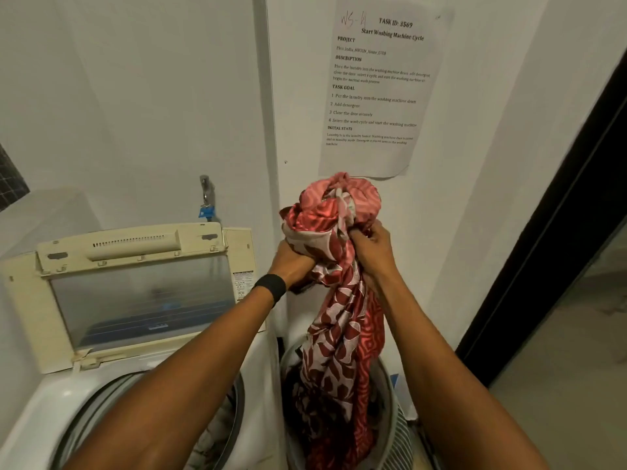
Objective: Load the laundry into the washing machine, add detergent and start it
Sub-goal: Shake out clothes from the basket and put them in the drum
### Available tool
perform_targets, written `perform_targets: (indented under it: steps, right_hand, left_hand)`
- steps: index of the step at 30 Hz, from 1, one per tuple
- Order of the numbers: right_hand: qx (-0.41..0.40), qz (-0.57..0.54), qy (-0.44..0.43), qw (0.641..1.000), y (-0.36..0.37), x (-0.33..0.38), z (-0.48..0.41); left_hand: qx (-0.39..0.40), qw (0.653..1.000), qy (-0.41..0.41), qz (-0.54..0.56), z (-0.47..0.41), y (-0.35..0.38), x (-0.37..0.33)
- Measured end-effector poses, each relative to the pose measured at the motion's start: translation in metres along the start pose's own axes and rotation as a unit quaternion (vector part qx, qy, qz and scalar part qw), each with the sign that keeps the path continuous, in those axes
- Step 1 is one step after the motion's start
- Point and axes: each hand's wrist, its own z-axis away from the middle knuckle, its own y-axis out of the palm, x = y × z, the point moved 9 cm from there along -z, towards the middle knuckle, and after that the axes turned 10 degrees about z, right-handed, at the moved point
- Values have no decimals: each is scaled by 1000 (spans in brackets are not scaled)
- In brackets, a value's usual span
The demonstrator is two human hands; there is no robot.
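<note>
Both your left hand (293, 262) and right hand (371, 247) are gripping a red-and-white patterned cloth (339, 320). It is trailing into the round grey basket (395, 412).

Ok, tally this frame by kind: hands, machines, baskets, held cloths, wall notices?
Bare hands: 2, left hand, right hand
White top-loading washing machine: 1
Grey plastic laundry basket: 1
Red-and-white patterned cloth: 1
White printed paper notice: 1
Total: 6
</note>
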Motion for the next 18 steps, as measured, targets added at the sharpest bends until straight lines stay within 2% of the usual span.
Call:
perform_targets:
  steps: [3, 5, 7, 10, 12, 14, 18]
  right_hand:
    - [15, -77, 46, 996, 9, -13, 6]
    - [31, -89, 45, 995, 12, -13, 9]
    - [49, -96, 55, 993, 15, -15, 12]
    - [78, -91, 68, 990, 18, -15, 9]
    - [114, -119, 55, 985, 19, -4, 8]
    - [137, -120, 27, 983, 19, 7, 10]
    - [56, 73, -79, 993, 5, 0, 26]
  left_hand:
    - [163, 986, -35, 10, 8, 21, -4]
    - [195, 978, -54, -42, 9, 22, 4]
    - [158, 983, -54, -80, 7, 20, 13]
    - [19, 996, -19, -87, 8, 18, 19]
    - [-70, 996, -53, 24, 13, 16, 24]
    - [-112, 984, -86, 111, 15, 16, 27]
    - [-116, 982, -89, 123, 9, 16, 17]
